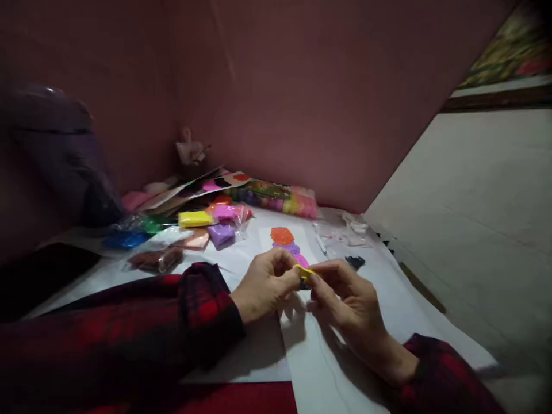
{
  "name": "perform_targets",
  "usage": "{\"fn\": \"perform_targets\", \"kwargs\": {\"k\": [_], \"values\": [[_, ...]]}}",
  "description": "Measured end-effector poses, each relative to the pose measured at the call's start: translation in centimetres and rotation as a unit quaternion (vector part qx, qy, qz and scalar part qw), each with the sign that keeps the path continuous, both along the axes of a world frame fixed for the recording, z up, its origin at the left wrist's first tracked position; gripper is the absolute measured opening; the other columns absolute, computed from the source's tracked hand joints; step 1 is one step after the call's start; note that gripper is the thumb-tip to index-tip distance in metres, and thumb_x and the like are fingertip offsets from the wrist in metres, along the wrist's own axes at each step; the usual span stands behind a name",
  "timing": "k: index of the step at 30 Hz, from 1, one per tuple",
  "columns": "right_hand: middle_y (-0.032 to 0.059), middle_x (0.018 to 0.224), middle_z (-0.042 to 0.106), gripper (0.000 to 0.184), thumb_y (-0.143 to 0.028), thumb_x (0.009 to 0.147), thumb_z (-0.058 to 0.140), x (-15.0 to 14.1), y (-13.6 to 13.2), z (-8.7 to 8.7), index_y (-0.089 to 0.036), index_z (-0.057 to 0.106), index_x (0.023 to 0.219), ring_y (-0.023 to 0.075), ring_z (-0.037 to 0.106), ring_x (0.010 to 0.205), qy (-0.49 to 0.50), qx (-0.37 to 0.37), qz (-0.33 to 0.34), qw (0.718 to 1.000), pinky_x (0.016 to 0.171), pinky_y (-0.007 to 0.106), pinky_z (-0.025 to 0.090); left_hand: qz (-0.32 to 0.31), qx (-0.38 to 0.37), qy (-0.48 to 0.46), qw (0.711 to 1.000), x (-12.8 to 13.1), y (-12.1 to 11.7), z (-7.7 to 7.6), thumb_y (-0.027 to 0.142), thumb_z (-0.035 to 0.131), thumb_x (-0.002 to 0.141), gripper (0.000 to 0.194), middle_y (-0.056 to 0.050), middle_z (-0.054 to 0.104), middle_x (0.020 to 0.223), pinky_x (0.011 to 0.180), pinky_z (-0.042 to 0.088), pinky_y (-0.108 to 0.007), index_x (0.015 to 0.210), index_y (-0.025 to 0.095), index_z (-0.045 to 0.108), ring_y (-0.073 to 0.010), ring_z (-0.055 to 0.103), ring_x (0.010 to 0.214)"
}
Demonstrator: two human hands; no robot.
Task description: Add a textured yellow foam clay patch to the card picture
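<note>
A thin yellow strip (305,269), which looks like soft modelling clay, stretches between the fingertips of both hands. My left hand (264,283) pinches its left end, and my right hand (348,299) pinches the right end. Just beyond them, textured patches of orange (282,235), purple (291,248) and pink (301,261) clay run in a row on a white sheet (264,237). A small dark patch below the yellow strip is partly hidden by my fingers.
Bagged clay lies to the left, including a yellow packet (195,219), a purple packet (221,235) and a brown packet (157,260). A long bag of coloured pieces (276,198) lies by the wall. A black lump (355,262) and clear plastic (342,234) are on the right.
</note>
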State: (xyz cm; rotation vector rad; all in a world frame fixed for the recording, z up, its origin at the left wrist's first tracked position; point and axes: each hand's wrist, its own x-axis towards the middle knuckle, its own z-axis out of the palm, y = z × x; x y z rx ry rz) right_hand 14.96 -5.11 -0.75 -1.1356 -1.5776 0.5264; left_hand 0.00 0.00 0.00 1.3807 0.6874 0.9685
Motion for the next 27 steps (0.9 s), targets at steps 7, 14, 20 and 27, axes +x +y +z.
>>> {"fn": "perform_targets", "kwargs": {"k": [7, 14, 20, 27], "values": [[-0.0013, 0.073, 0.065, 0.005, -0.025, 0.086, 0.065, 0.7, 0.53, -0.06, -0.023, 0.065, 0.09, 0.0115, 0.06, 0.061, 0.007, 0.011, -0.035, 0.999, 0.053, 0.021, 0.049, 0.034, -0.025, -0.025, 0.999, -0.03, 0.05, 0.6, 0.027, 0.062, 0.074, 0.016, 0.002, 0.058, 0.057, 0.04, 0.033, -0.017, 0.074, 0.012, 0.056, -0.0046, 0.044, 0.038], [-0.0007, 0.078, 0.066, 0.013, -0.023, 0.09, 0.059, 0.68, 0.3, 0.13, -0.025, 0.066, 0.101, 0.0114, 0.061, 0.063, -0.003, 0.007, 0.021, 1.0, 0.057, 0.023, 0.051, -0.063, -0.034, -0.018, 0.997, -0.28, -0.03, 0.34, 0.027, 0.067, 0.075, 0.026, -0.004, 0.065, 0.074, 0.053, 0.041, -0.02, 0.093, 0.009, 0.064, -0.01, 0.056, 0.059], [0.0004, 0.08, 0.067, 0.02, -0.02, 0.085, 0.064, 0.57, 0.09, 0.16, -0.023, 0.064, 0.105, 0.0141, 0.065, 0.065, -0.053, 0.053, 0.021, 0.997, 0.058, 0.027, 0.054, -0.062, -0.025, -0.017, 0.998, -0.33, 0.2, -0.02, 0.025, 0.064, 0.077, 0.015, 0.0, 0.06, 0.067, 0.053, 0.038, -0.02, 0.08, 0.01, 0.064, -0.0079, 0.051, 0.056], [0.0011, 0.083, 0.069, 0.015, -0.021, 0.086, 0.065, 0.85, 0.3, 0.03, -0.025, 0.068, 0.099, 0.0144, 0.064, 0.067, -0.079, 0.062, -0.005, 0.995, 0.059, 0.027, 0.052, -0.052, -0.021, -0.027, 0.998, -0.14, 0.04, 0.12, 0.023, 0.063, 0.077, 0.012, 0.0, 0.061, 0.067, 0.052, 0.041, -0.018, 0.076, 0.012, 0.059, -0.0084, 0.055, 0.056]]}}
